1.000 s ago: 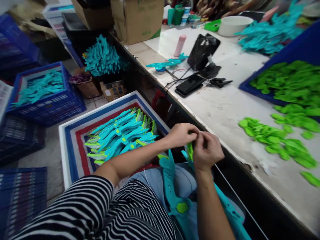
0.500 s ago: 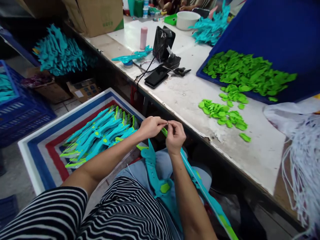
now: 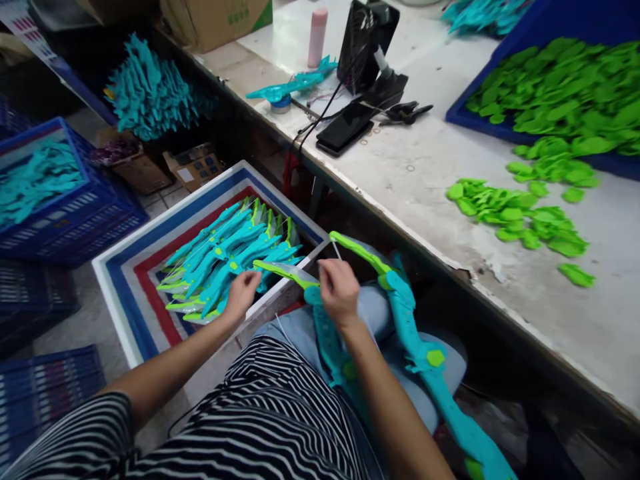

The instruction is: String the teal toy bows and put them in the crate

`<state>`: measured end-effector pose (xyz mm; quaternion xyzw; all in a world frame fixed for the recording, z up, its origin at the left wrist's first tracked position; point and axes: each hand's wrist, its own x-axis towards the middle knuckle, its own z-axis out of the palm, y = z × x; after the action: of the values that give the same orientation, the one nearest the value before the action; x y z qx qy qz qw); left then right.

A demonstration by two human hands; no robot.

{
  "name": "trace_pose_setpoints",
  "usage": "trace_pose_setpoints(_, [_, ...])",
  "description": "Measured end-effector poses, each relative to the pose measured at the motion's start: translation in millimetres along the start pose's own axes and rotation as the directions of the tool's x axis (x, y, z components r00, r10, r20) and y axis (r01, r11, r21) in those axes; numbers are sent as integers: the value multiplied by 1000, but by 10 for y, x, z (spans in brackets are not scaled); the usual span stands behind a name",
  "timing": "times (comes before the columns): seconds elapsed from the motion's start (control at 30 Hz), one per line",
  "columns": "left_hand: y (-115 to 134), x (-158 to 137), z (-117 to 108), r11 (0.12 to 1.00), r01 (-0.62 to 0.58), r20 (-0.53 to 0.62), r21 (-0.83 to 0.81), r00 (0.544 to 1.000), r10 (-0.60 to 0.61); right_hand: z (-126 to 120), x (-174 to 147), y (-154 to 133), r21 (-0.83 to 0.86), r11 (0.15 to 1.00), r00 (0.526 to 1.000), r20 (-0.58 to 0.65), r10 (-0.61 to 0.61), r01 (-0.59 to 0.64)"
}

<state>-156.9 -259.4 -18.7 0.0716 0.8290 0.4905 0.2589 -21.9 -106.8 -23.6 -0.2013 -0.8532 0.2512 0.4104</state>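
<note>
Two teal toy bows with lime-green tips lie across my lap. The right-hand bow (image 3: 403,313) rests along my thigh, a white string hanging from its upper tip. The other bow (image 3: 327,333) is partly hidden behind my right forearm. My left hand (image 3: 243,293) has its fingers curled into a pinch beside that bow's green tip, near the tray's edge. My right hand (image 3: 339,287) is closed over the upper limb of the same bow, between the two bows. The string leads down towards my right hand. What either hand holds is too small to make out.
A white-rimmed tray (image 3: 113,313) with a striped lining holds several strung bows (image 3: 215,257). On the worktable (image 3: 400,193) are a phone (image 3: 345,128), pliers (image 3: 406,113), a small fan (image 3: 363,47) and green pieces (image 3: 520,213). Blue crates (image 3: 110,213) stand at the left.
My hands, pinched together over one bow's tip before, are now apart, the left lower and further left. The right-hand bow has turned and its upper tip shows. My view has shifted down and left.
</note>
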Motion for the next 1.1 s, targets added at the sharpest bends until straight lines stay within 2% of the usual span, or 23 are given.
trace_pose_setpoints(0.03, [-159,-82,-49,986,168,98,9,981,-168,88,-30,-59,-13,999,989,139,-45,48])
trace_pose_setpoints(0.07, [-293,-165,-65,957,290,219,20,932,-287,181,-51,-110,-46,996,961,270,-61,76])
trace_pose_setpoints(0.1, [-398,-243,-53,932,362,331,26,876,-350,269,-62,-151,-102,991,923,382,-38,83])
trace_pose_setpoints(0.13, [-472,-313,-22,923,384,418,19,836,-356,347,-65,-178,-172,983,883,468,19,70])
trace_pose_setpoints(0.17, [-517,-370,17,930,368,468,2,821,-326,407,-62,-191,-243,969,845,526,97,39])
trace_pose_setpoints(0.23, [-535,-445,86,955,293,470,-33,848,-244,470,-46,-178,-322,945,787,568,241,-57])
trace_pose_setpoints(0.27, [-517,-467,103,963,265,443,-51,870,-216,473,-37,-157,-313,942,773,567,285,-118])
trace_pose_setpoints(0.3, [-484,-481,106,964,255,419,-79,886,-200,460,-30,-129,-269,945,767,561,312,-187])
trace_pose_setpoints(0.37, [-386,-505,76,928,324,435,-185,874,-219,397,-30,-67,-79,934,766,551,332,-348])
trace_pose_setpoints(0.4, [-322,-519,49,884,392,478,-254,846,-238,354,-41,-38,54,897,759,557,338,-439])
trace_pose_setpoints(0.43, [-249,-535,20,827,464,539,-318,806,-245,305,-61,-14,196,823,743,574,345,-534])
trace_pose_setpoints(0.47, [-168,-549,-9,766,527,609,-368,759,-229,253,-91,3,326,711,717,601,352,-623])
trace_pose_setpoints(0.53, [11,-561,-60,684,588,721,-431,681,-131,145,-177,13,500,435,655,660,369,-749])
trace_pose_setpoints(0.6, [199,-522,-92,695,540,751,-474,661,-2,46,-281,-6,555,220,593,701,396,-802])
trace_pose_setpoints(0.63, [292,-481,-100,727,483,740,-488,671,50,4,-332,-23,561,158,571,711,411,-813])
trace_pose_setpoints(0.7, [467,-367,-104,816,323,690,-480,713,124,-59,-416,-59,565,94,543,716,438,-820])
trace_pose_setpoints(0.77, [624,-246,-95,896,138,636,-423,749,185,-90,-466,-87,567,73,534,715,452,-821])
trace_pose_setpoints(0.87, [816,-131,-70,942,-94,584,-323,763,276,-97,-483,-100,569,90,539,698,472,-817])
trace_pose_setpoints(0.97, [941,-104,-38,939,-237,557,-250,758,340,-91,-471,-93,563,119,544,689,480,-818])
trace_pose_setpoints(1.1, [1004,-100,16,924,-356,519,-138,769,374,-95,-465,-86,551,137,540,684,491,-823])
